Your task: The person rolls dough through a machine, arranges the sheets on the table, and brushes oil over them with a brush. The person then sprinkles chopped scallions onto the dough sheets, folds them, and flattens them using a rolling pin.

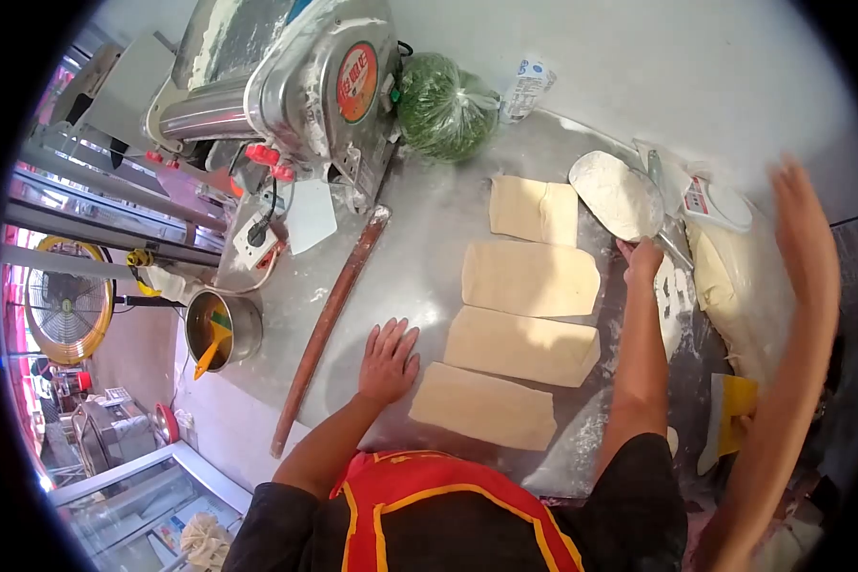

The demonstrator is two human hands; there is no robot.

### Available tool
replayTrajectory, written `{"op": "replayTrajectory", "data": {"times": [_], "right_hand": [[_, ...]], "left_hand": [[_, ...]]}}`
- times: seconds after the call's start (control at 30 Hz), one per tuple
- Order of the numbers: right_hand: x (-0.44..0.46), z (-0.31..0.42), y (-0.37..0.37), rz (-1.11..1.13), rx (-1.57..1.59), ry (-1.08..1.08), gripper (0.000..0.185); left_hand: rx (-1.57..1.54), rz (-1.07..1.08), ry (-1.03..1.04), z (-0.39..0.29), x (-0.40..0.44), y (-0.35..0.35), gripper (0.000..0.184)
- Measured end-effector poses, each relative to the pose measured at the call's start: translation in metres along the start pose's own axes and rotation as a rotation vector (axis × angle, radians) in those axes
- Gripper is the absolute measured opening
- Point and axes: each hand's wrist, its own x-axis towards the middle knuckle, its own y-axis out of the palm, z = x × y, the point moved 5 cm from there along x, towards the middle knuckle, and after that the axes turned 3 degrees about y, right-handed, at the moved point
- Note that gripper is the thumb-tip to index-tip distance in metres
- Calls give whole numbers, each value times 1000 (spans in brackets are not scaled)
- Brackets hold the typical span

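Note:
My right hand (642, 260) is closed at the near end of a metal scoop (660, 234), where the handle begins. White flour (616, 195) is heaped in the scoop. My left hand (389, 364) lies flat on the steel table (419, 229), fingers spread and holding nothing. Between my hands several flat dough sheets lie in a column: a small one at the back (534, 210), a wider one (529, 278), another (522, 345), and the nearest (483, 406). The nearest sheet is just right of my left hand.
A long rolling pin (329, 329) lies left of my left hand. Behind stand a dough roller machine (319, 100) and a bag of greens (445, 107). A pot (248, 324) with a brush is at left. Another person's arm (801, 315) reaches in at right, near a scale (720, 202).

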Motion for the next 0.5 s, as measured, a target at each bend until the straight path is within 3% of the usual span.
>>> {"op": "replayTrajectory", "data": {"times": [0.13,0.3,0.37,0.5], "right_hand": [[12,28,-6,40,-178,-53,29],[80,60,-45,374,-490,-183,27],[57,100,-30,356,-543,-95,25],[76,128,-20,395,-877,-273,21]], "left_hand": [[16,27,-15,1,0,1,46],[25,68,-36,0,1,4,47],[29,78,-33,-1,1,3,47],[41,63,-17,1,1,6,47]]}}
